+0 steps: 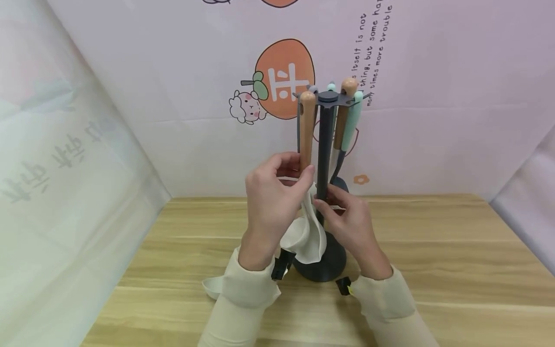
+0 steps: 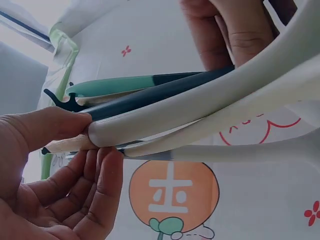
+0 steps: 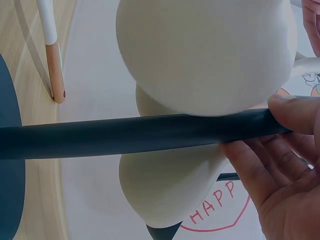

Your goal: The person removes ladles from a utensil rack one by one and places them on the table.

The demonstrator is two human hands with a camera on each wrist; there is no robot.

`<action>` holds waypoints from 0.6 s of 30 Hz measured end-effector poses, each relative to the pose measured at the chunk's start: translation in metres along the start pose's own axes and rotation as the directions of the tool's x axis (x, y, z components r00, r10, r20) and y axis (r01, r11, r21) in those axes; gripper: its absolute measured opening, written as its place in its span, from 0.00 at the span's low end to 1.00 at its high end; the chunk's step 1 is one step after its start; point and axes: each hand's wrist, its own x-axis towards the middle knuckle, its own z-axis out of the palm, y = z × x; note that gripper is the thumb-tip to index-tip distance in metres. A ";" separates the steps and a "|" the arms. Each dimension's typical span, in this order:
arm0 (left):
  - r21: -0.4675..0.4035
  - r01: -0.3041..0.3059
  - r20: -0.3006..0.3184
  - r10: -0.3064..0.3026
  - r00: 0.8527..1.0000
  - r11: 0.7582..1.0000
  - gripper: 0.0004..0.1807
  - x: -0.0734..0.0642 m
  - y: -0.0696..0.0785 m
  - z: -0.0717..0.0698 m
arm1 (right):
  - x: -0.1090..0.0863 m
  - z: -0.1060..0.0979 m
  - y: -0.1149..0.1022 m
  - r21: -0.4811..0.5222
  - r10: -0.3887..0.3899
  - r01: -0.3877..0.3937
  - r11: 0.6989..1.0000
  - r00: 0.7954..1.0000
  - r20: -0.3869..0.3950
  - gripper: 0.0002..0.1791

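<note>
My left hand pinches the wooden handle of a white cooking utensil near the handle's lower end. The handle stands upright at the rim of a dark utensil stand. Below it hang rounded white utensil heads, overlapping so that their exact kinds are hard to tell. My right hand grips the stand's dark pole with thumb and fingers, lower down than the left. In the left wrist view, thumb and fingertips meet where the wood joins the white shaft.
On the stand's far and right side hang a mint-green-handled utensil and another wooden-handled one. The round dark base stands on the wooden table. Partly behind the left sleeve lies a white utensil. A printed cloth hangs behind.
</note>
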 end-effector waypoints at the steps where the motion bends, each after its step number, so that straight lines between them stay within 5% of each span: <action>1: 0.009 0.005 0.004 -0.005 1.000 1.000 0.12 0.000 0.001 -0.001 | 0.000 0.000 0.000 0.005 0.001 -0.001 1.000 1.000 0.004 0.16; 10: 0.248 -0.005 -0.028 0.012 1.000 0.969 0.11 -0.001 0.009 -0.006 | 0.000 0.000 -0.002 -0.001 -0.005 0.005 1.000 1.000 0.024 0.16; 18: 0.320 -0.023 -0.021 0.032 0.999 0.947 0.11 -0.003 0.016 -0.008 | 0.000 0.000 -0.001 -0.008 -0.001 0.001 1.000 0.999 0.037 0.15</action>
